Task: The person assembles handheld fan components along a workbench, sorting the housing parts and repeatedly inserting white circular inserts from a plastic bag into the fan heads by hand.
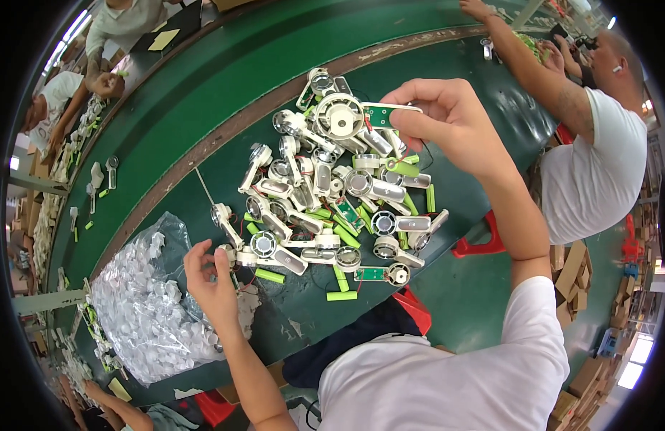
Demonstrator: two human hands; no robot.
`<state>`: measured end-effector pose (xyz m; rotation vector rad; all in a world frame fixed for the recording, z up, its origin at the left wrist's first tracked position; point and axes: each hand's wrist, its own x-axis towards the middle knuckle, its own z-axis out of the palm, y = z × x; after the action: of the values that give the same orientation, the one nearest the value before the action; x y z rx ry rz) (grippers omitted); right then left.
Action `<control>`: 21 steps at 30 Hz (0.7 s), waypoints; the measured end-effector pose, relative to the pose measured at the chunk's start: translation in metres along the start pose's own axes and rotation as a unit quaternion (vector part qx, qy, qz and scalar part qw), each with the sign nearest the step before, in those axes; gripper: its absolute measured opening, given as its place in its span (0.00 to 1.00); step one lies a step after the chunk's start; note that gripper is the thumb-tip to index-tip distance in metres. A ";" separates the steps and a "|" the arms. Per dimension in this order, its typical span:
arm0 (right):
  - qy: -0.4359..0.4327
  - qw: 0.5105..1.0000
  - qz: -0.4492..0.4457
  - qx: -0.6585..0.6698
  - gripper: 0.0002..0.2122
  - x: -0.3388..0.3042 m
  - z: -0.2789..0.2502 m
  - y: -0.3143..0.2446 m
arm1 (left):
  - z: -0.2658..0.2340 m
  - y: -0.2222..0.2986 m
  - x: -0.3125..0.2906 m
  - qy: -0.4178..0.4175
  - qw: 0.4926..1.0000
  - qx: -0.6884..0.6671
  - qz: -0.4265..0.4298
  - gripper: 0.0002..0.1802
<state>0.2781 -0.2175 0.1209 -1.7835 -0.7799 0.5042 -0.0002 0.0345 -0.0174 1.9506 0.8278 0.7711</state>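
Note:
My right hand point(447, 126) pinches the handle end of a white handheld fan housing point(340, 115), raised over the far side of a pile. The housing has a round motor end and an exposed green circuit board point(379, 117). Below it, a light green battery cell point(402, 167) appears to hang on thin wires. My left hand point(214, 284) is held with fingers curled and apart at the pile's left edge, beside the bag; nothing shows in its grasp. Between my hands lie several half-assembled fans point(275, 251) with silver trim, wires and green cells point(341, 296).
A clear plastic bag point(156, 309) of small translucent white pieces lies at the left on the green table point(296, 337). A brown strip point(164, 176) divides the table from a green belt point(225, 79). A person in white point(594, 158) sits at the right; others work at the far left.

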 end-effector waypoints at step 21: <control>0.086 0.805 -0.300 -0.505 0.16 0.044 -0.066 0.152 | 0.004 -0.003 -0.008 0.007 0.995 -0.030 -0.090 0.14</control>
<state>0.3933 -0.2619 0.0013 -2.2855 -1.5822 -0.6344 -0.0029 0.0276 -0.0229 1.7923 0.9637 0.6954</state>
